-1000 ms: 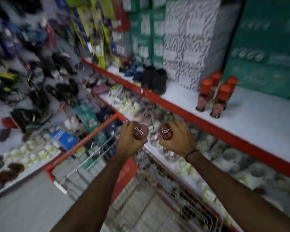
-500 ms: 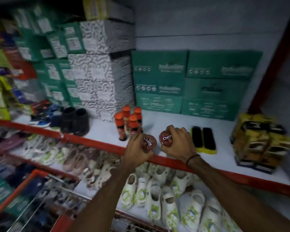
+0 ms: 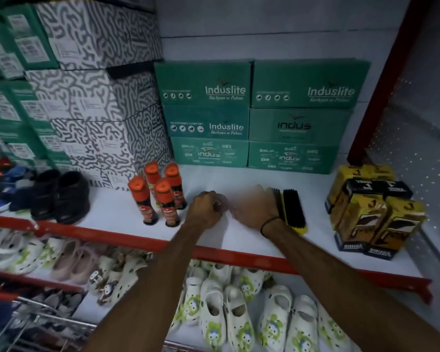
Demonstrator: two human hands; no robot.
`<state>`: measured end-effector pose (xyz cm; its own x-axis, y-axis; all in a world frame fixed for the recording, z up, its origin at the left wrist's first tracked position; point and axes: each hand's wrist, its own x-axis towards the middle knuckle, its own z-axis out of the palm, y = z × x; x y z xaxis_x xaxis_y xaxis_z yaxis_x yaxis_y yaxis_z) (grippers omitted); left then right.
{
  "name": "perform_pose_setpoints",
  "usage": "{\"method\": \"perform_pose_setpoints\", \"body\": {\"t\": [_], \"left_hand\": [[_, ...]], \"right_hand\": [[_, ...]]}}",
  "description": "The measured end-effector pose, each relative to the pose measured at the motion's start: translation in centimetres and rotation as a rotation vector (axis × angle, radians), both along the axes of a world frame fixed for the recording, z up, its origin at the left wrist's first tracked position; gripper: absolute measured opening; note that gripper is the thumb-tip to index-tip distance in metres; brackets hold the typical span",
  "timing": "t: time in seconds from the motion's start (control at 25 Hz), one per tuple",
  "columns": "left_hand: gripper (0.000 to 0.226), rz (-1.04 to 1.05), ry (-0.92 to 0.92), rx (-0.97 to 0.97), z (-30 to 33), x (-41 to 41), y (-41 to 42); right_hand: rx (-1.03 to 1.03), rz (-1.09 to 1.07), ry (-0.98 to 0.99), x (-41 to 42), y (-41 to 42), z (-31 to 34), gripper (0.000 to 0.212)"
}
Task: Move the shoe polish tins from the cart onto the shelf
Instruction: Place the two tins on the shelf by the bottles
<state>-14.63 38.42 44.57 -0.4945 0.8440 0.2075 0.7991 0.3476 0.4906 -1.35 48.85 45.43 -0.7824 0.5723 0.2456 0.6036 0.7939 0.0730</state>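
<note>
Both hands rest low on the white shelf point(image 3: 241, 241) with the red front edge, between the orange-capped bottles and the brushes. My left hand point(image 3: 205, 210) is a closed fist around a shoe polish tin point(image 3: 218, 202), of which only a sliver of red lid shows at the fingertips. My right hand point(image 3: 254, 208) is motion-blurred, palm down, fingers curled over a second tin that is hidden beneath it. The two hands are a few centimetres apart. A corner of the wire cart point(image 3: 43, 323) shows at the bottom left.
Several liquid polish bottles point(image 3: 163, 196) stand just left of my left hand. Black-and-yellow brushes point(image 3: 292, 209) touch my right hand's side. Yellow-black boxes point(image 3: 371, 212) sit far right, green shoe boxes point(image 3: 226, 110) behind, black shoes point(image 3: 61, 196) left, white clogs point(image 3: 239, 313) on the shelf below.
My view swung from the cart to face the shelf. Both hands carried their tins forward and down, from above the red edge to the shelf surface.
</note>
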Motion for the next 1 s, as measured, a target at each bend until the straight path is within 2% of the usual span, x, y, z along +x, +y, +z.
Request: {"method": "perform_pose_setpoints", "body": {"t": [0.28, 0.52, 0.6, 0.68, 0.76, 0.88, 1.0], "left_hand": [[0.027, 0.083, -0.002, -0.073, 0.0, -0.6, 1.8], [0.027, 0.068, -0.024, -0.075, -0.1, -0.8, 1.4], [0.041, 0.052, -0.027, -0.115, 0.0, -0.9, 1.2], [0.060, 0.066, -0.020, -0.101, 0.3, -0.9, 0.5], [0.056, 0.096, -0.020, 0.083, 1.1, -0.3, -1.5], [0.032, 0.152, 0.013, 0.441, 1.2, 1.6, -6.8], [0.016, 0.272, 0.072, 0.671, -1.9, 3.5, -14.1]], "right_hand": [[-0.033, -0.029, 0.027, -0.8, 1.7, 0.0, 0.023], [-0.060, -0.040, 0.055, -1.0, 1.8, -0.4, 0.025], [-0.112, -0.061, 0.098, -0.9, 1.5, -0.1, 0.029], [-0.154, -0.048, 0.255, -0.7, 0.6, 0.7, 0.030], [-0.161, 0.003, 0.427, -0.6, -1.6, 1.7, 0.031], [-0.070, 0.112, 0.672, -0.5, -6.8, 1.8, 0.025], [-0.016, 0.320, 0.859, -0.7, -12.7, -0.2, 0.017]]}}
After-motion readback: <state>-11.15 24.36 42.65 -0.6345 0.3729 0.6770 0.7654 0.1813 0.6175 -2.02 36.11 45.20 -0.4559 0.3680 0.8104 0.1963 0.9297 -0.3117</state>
